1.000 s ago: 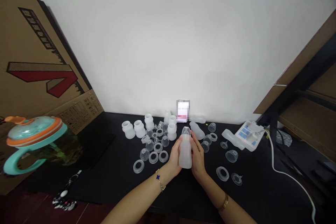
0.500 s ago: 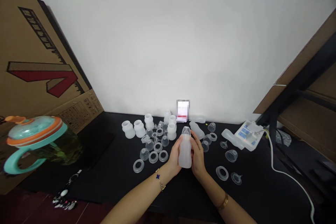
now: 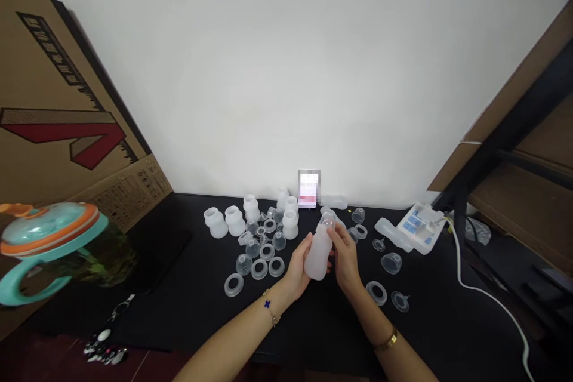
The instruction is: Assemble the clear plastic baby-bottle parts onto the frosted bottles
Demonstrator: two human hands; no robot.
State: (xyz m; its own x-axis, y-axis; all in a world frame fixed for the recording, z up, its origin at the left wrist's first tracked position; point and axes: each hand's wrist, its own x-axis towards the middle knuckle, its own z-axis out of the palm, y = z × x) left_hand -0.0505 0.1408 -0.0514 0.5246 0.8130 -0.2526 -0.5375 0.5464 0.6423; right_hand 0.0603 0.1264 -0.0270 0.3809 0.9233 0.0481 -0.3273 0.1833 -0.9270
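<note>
A frosted white baby bottle [image 3: 319,254] is held above the black table, its top leaning to the right. My left hand [image 3: 298,264] is closed round the bottle's body from the left. On the other side, my right hand [image 3: 345,255] grips the bottle near its neck, fingers at the clear dome-shaped cap [image 3: 328,221] on top. Left of the hands lie clear caps [image 3: 244,264] and translucent rings [image 3: 259,269]. Several short white bottles [image 3: 216,222] stand behind them. To the right are a ring [image 3: 376,292], a clear nipple [image 3: 400,301] and a clear cap [image 3: 391,262].
A phone-like lit screen [image 3: 308,188], blurred, leans at the wall. On the right sits a white power strip [image 3: 421,228] with a white cable [image 3: 487,297]. At left stand a teal-lidded jug [image 3: 58,239] and a cardboard box [image 3: 67,101]. Beaded keychain [image 3: 105,346] lies at the front edge.
The bottle has gone from upright to leaning right. My right hand has shifted its fingers up to the cap and neck. The view has turned slightly.
</note>
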